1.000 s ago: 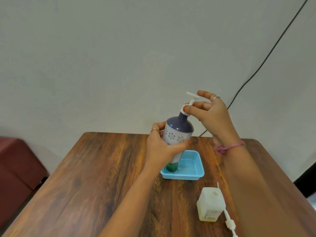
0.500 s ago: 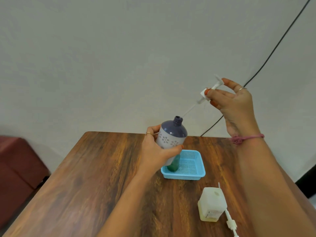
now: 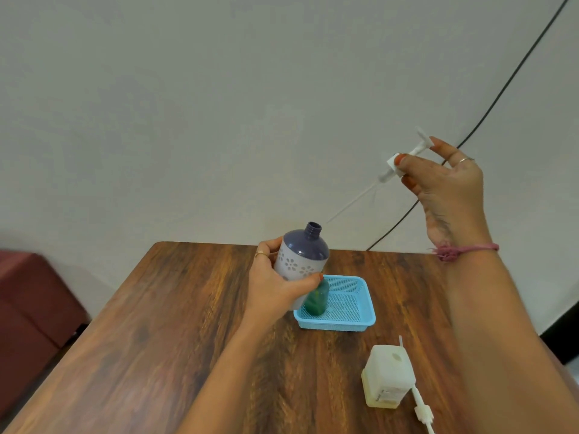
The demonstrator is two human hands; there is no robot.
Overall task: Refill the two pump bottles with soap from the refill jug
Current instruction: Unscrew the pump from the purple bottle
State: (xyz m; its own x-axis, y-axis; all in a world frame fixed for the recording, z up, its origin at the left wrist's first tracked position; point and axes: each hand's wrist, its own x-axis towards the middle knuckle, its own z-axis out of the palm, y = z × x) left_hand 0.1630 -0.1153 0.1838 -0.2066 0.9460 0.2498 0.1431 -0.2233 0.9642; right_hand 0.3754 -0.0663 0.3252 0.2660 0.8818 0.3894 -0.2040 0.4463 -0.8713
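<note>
My left hand (image 3: 275, 286) grips a white bottle (image 3: 302, 258) with a dark purple shoulder and flower holes, held above the wooden table (image 3: 156, 339). Its neck stands uncapped. My right hand (image 3: 445, 180) pinches the white pump head (image 3: 404, 159), raised up and to the right; the pump's thin dip tube (image 3: 351, 205) slants down toward the bottle's mouth, its tip just outside the neck. A green bottle (image 3: 317, 300) sits in a light blue mesh basket (image 3: 351, 317), partly hidden by my left hand. A squat translucent bottle (image 3: 388, 375) stands at the front right with another loose pump (image 3: 421, 408) lying beside it.
A black cable (image 3: 501, 86) runs down the pale wall behind the table. A dark red seat (image 3: 28, 308) stands left of the table. The table's far edge lies close behind the basket.
My right hand has lifted the pump head out of the purple-topped bottle, up and to the right, drawing the dip tube clear. My left hand lowered the bottle slightly.
</note>
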